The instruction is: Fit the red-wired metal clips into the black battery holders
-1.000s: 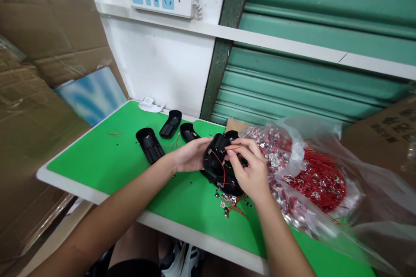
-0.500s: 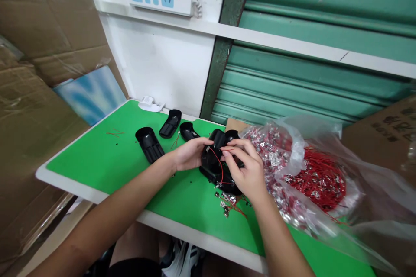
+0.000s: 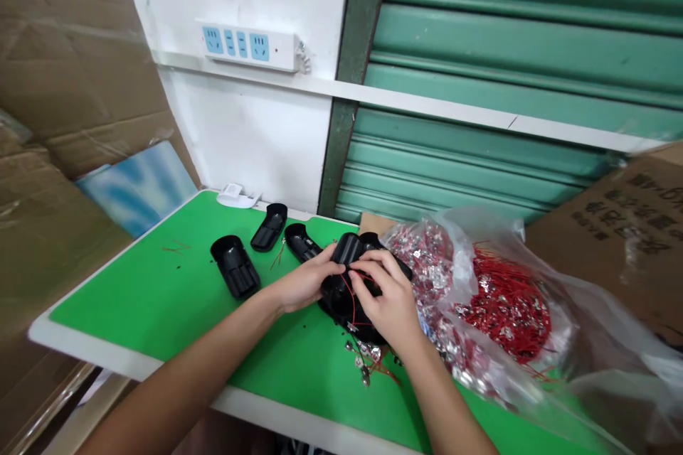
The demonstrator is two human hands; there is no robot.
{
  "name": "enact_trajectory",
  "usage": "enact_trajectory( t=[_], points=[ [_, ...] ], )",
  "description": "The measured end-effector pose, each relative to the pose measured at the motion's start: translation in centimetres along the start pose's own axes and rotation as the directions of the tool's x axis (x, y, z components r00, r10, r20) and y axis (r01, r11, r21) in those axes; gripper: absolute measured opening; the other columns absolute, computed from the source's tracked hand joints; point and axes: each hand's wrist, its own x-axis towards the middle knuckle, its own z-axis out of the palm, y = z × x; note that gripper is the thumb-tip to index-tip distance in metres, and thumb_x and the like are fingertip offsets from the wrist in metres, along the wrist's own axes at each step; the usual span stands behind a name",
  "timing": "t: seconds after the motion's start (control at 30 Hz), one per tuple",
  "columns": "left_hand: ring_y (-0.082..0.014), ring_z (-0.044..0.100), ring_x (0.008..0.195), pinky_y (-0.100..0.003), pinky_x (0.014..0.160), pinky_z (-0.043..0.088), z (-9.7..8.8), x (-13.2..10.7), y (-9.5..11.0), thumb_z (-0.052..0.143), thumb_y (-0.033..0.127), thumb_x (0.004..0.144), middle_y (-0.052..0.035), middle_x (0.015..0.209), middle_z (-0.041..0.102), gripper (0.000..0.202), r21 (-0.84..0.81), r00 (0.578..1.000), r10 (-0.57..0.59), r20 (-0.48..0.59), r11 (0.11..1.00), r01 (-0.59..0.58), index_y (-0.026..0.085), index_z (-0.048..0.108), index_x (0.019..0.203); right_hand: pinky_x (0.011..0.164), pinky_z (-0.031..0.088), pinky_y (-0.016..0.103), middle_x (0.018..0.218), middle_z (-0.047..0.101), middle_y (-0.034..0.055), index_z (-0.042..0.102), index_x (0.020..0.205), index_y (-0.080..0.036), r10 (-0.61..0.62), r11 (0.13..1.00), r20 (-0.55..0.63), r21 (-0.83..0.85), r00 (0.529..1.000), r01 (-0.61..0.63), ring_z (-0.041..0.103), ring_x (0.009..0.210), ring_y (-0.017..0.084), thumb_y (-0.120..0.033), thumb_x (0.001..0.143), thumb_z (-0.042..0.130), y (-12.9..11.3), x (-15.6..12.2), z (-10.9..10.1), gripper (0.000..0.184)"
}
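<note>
My left hand [image 3: 304, 283] grips a black plastic housing [image 3: 337, 293] from its left side, just above the green table top [image 3: 160, 298]. My right hand [image 3: 385, 302] is closed over the housing's right side, its fingertips pinching a thin red wire [image 3: 352, 298] that runs down across the black shell. Under the housing lies a small heap of red wires with metal terminals [image 3: 371, 361]. Three more black housings lie to the left: one [image 3: 235, 266] nearest, one [image 3: 269, 226] further back, one [image 3: 302, 242] beside my left hand.
A clear plastic bag [image 3: 501, 298] full of red wires with silver terminals lies on the right. Cardboard boxes [image 3: 619, 227] stand behind it and cardboard sheets [image 3: 64, 85] on the left. A power strip [image 3: 248, 45] hangs on the white wall; a green shutter [image 3: 506, 50] is behind.
The camera has tilted up and shifted, so everything sits lower in the picture. Both hands have stayed on the black housing, the right fingers working lower over the wire.
</note>
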Motion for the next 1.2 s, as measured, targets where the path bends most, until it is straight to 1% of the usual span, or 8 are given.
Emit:
enact_trajectory(
  t=[0.23,0.37,0.57,0.77,0.93,1.03,1.13,1.2],
  points=[
    [-0.0154,0.062,0.093,-0.023,0.08,0.046,0.62,-0.39,0.0,0.078,0.022,0.075,-0.0047,0.115,0.069,0.076,-0.022,0.999,-0.012,-0.031,1.0,0.011,0.022,0.048,0.144,0.084,0.058,0.032,0.102,0.065,0.0072,0.069,0.096,-0.02,0.011,1.0,-0.088,0.01,0.996,-0.011,0.067,0.095,0.019,-0.013,0.094,0.063,0.23,-0.09,0.01,0.01],
    [-0.0156,0.061,0.092,-0.024,0.08,0.046,0.72,-0.43,0.02,0.075,0.021,0.073,-0.0041,0.114,0.069,0.072,-0.019,0.999,-0.023,-0.026,1.0,0.022,0.023,0.051,0.14,0.085,0.057,0.031,0.101,0.065,0.007,0.07,0.094,-0.02,0.02,0.999,-0.086,0.032,0.996,-0.017,0.068,0.095,0.018,-0.012,0.093,0.064,0.16,-0.03,0.07,0.01],
    [-0.0155,0.06,0.086,-0.025,0.076,0.047,0.51,-0.32,0.1,0.067,0.021,0.068,-0.0025,0.112,0.068,0.069,-0.06,0.999,-0.017,0.036,0.998,0.019,0.024,0.055,0.135,0.086,0.056,0.032,0.099,0.066,0.007,0.072,0.092,-0.02,0.065,0.997,-0.105,0.052,0.992,-0.06,0.068,0.094,0.018,-0.013,0.092,0.065,0.19,-0.06,0.14,0.009],
    [-0.0154,0.058,0.086,-0.026,0.075,0.047,0.6,-0.45,-0.12,0.065,0.019,0.066,-0.0024,0.113,0.069,0.07,-0.009,0.999,0.028,0.028,1.0,-0.028,0.024,0.055,0.135,0.085,0.056,0.033,0.102,0.066,0.0074,0.073,0.091,-0.021,0.078,0.994,-0.059,0.077,0.995,-0.073,0.068,0.093,0.019,-0.014,0.092,0.065,0.49,-0.14,0.14,0.01],
    [-0.0181,0.062,0.099,-0.026,0.086,0.046,0.95,-0.38,-0.39,0.073,0.028,0.075,-0.0044,0.116,0.07,0.062,0.09,0.992,0.113,-0.058,0.99,-0.108,0.02,0.056,0.134,0.088,0.057,0.038,0.109,0.066,0.0076,0.076,0.093,-0.024,0.091,0.991,-0.012,0.103,0.996,-0.089,0.067,0.096,0.02,-0.016,0.091,0.065,0.37,-0.02,-0.4,0.014],
    [-0.0231,0.063,0.111,-0.031,0.096,0.046,1.07,-0.37,-0.46,0.076,0.042,0.081,-0.0079,0.124,0.069,0.068,0.127,0.988,0.147,-0.051,0.982,-0.14,0.02,0.051,0.14,0.088,0.059,0.037,0.127,0.061,0.0093,0.074,0.113,-0.028,0.185,0.958,0.01,0.22,0.983,-0.183,0.064,0.11,0.022,-0.018,0.09,0.065,0.07,0.09,-0.78,0.027],
    [-0.0267,0.06,0.123,-0.036,0.105,0.045,0.91,-0.36,-0.62,0.074,0.048,0.084,-0.0096,0.134,0.065,0.075,0.166,0.984,0.177,0.003,0.97,-0.175,0.022,0.042,0.147,0.084,0.062,0.034,0.142,0.055,0.011,0.055,0.144,-0.031,0.327,0.863,0.071,0.384,0.942,-0.329,0.062,0.119,0.022,-0.02,0.092,0.061,-0.03,-0.04,-0.61,0.054],
    [-0.0273,0.056,0.13,-0.037,0.11,0.043,0.64,-0.3,-0.79,0.071,0.047,0.087,-0.0096,0.14,0.061,0.073,0.229,0.977,0.208,0.036,0.95,-0.211,0.022,0.04,0.148,0.085,0.062,0.034,0.142,0.056,0.0114,0.046,0.151,-0.032,0.389,0.804,0.132,0.434,0.912,-0.406,0.063,0.119,0.022,-0.021,0.093,0.059,0.02,-0.24,-0.22,0.06]
  ],
)
